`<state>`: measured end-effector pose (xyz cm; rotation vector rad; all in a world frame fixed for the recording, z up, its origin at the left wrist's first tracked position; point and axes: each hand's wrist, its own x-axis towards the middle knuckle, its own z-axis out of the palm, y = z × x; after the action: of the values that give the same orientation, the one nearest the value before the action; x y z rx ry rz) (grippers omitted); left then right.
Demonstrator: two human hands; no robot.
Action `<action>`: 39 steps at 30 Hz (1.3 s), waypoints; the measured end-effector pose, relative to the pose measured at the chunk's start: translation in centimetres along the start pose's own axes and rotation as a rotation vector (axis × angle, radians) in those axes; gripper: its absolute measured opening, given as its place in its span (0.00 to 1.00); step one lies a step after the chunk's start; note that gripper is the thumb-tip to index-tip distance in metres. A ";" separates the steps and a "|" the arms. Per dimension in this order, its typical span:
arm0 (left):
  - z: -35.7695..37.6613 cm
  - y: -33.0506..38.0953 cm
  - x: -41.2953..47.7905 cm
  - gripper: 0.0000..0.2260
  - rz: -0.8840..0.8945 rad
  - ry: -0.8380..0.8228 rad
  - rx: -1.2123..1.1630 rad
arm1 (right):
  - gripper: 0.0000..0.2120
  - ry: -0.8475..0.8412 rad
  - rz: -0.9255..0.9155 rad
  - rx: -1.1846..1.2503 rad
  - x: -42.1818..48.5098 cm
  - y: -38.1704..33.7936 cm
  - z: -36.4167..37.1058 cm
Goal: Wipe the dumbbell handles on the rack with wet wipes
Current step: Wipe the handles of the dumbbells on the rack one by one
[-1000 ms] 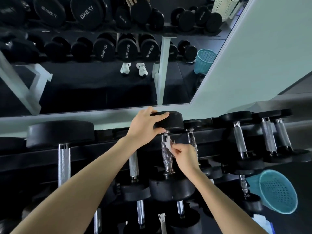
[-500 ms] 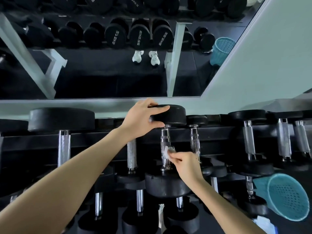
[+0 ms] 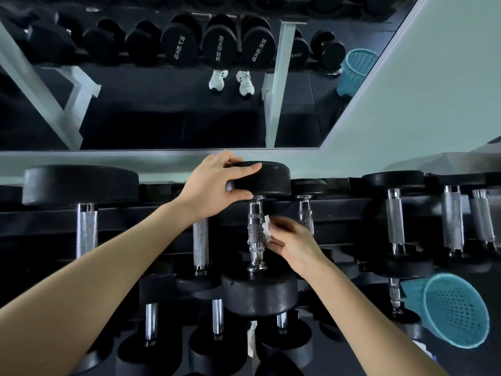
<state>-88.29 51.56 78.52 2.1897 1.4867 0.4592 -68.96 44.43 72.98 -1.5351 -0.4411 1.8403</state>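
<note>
A black dumbbell [image 3: 260,294] with a knurled chrome handle [image 3: 255,234] lies on the top tier of the dark rack [image 3: 151,215], pointing away from me. My left hand [image 3: 214,185] grips its far head [image 3: 271,177], fingers curled over the rim. My right hand [image 3: 291,244] pinches a small white wet wipe [image 3: 267,230] against the right side of the handle, about halfway along it. Most of the wipe is hidden by my fingers.
More dumbbells with chrome handles line the rack on both sides [image 3: 86,229] [image 3: 395,221] and on the tier below [image 3: 217,316]. A teal mesh basket [image 3: 455,310] stands at the lower right. A wall mirror [image 3: 162,90] behind the rack reflects it.
The camera has tilted down and moved closer. My right hand with the wipe slid down the handle toward me, then back up a little; my left hand kept its grip on the far head.
</note>
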 end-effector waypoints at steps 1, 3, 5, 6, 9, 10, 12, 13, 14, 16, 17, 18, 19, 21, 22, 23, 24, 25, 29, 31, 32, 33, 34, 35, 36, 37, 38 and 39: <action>0.0 0.0 0.0 0.24 -0.002 0.000 0.001 | 0.09 -0.001 0.000 0.016 0.0 0.0 0.3; 0.1 -0.1 -0.1 0.24 -0.004 0.002 0.002 | 0.07 -0.030 -0.012 0.053 0.2 -0.3 0.9; 0.3 -0.2 -0.1 0.24 -0.001 0.008 -0.001 | 0.06 -0.033 -0.062 0.084 0.8 -1.0 1.6; 0.3 -0.2 -0.1 0.24 0.002 0.013 0.000 | 0.07 -0.006 -0.088 0.091 1.3 -1.2 1.9; 0.4 -0.3 0.0 0.24 0.008 0.012 0.007 | 0.12 0.001 -0.091 0.100 1.8 -0.9 1.7; 0.3 -0.3 0.0 0.24 0.009 0.017 0.006 | 0.12 -0.021 -0.075 0.085 1.6 -0.3 1.2; 0.4 -0.4 0.0 0.24 0.011 0.015 0.000 | 0.09 -0.045 -0.039 -0.002 0.9 0.9 0.0; 0.3 -0.4 0.0 0.24 0.011 0.010 0.000 | 0.09 -0.045 -0.029 -0.039 0.5 1.1 -0.4; 0.3 -0.4 0.0 0.24 0.010 0.009 0.002 | 0.09 -0.044 -0.027 -0.058 0.6 1.0 -0.5; 0.2 -0.3 0.0 0.24 0.007 0.001 0.004 | 0.08 -0.054 -0.035 -0.004 1.4 0.1 0.2; 0.2 -0.3 0.1 0.24 0.004 -0.003 0.002 | 0.07 -0.055 -0.049 0.049 1.9 -0.6 0.7; 0.1 -0.3 0.0 0.24 0.003 -0.004 0.002 | 0.06 -0.044 -0.063 0.091 2.5 -1.2 1.2; 0.1 -0.3 0.1 0.24 0.001 -0.009 0.004 | 0.05 -0.036 -0.072 0.126 2.8 -1.6 1.7; 0.0 -0.3 0.1 0.24 0.002 -0.023 -0.002 | 0.03 -0.030 -0.070 0.136 3.1 -1.7 2.0; 0.0 -0.3 0.2 0.24 0.002 -0.024 -0.005 | 0.03 -0.032 -0.064 0.107 3.0 -1.5 1.9; -0.1 -0.2 0.2 0.25 0.004 -0.024 -0.006 | 0.04 -0.029 -0.055 0.079 2.7 -1.1 1.5; -0.1 -0.2 0.2 0.25 0.005 -0.025 -0.005 | 0.06 -0.012 -0.046 0.047 2.4 -0.7 1.1; -0.1 -0.2 0.3 0.25 0.006 -0.024 -0.004 | 0.08 -0.002 -0.039 0.021 2.2 -0.4 0.6; -0.1 -0.1 0.3 0.25 0.006 -0.015 -0.011 | 0.07 0.030 -0.111 -0.047 2.1 -1.4 1.3; 0.0 -0.2 0.3 0.25 0.016 -0.005 -0.014 | 0.05 0.059 -0.116 0.043 2.5 -2.0 2.2; 0.0 -0.2 0.3 0.25 0.019 -0.002 -0.017 | 0.04 0.066 -0.107 0.068 2.6 -2.0 2.5; 0.1 -0.3 0.3 0.25 0.022 0.003 -0.020 | 0.04 0.071 -0.103 0.067 2.6 -1.9 2.6; 0.1 -0.3 0.3 0.25 0.023 0.008 -0.021 | 0.05 0.083 -0.111 0.034 2.3 -1.7 2.5; 0.1 -0.4 0.3 0.25 0.023 0.008 -0.023 | 0.05 0.097 -0.129 -0.017 1.9 -1.4 2.2; 0.1 -0.3 0.3 0.25 0.021 0.008 -0.027 | 0.06 0.113 -0.155 -0.094 1.4 -1.1 1.8; 0.1 -0.3 0.3 0.25 0.018 0.007 -0.031 | 0.07 0.114 -0.179 -0.186 0.7 -0.8 1.3; 0.1 -0.3 0.3 0.25 0.017 0.009 -0.032 | 0.07 0.103 -0.187 -0.289 0.1 -0.4 0.8; 0.1 -0.3 0.3 0.25 0.018 0.010 -0.032 | 0.07 0.088 -0.176 -0.394 -0.5 0.1 0.2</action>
<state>-88.31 51.94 78.30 2.1810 1.4559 0.4970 -69.16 44.05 73.37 -1.7614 -0.9094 1.6073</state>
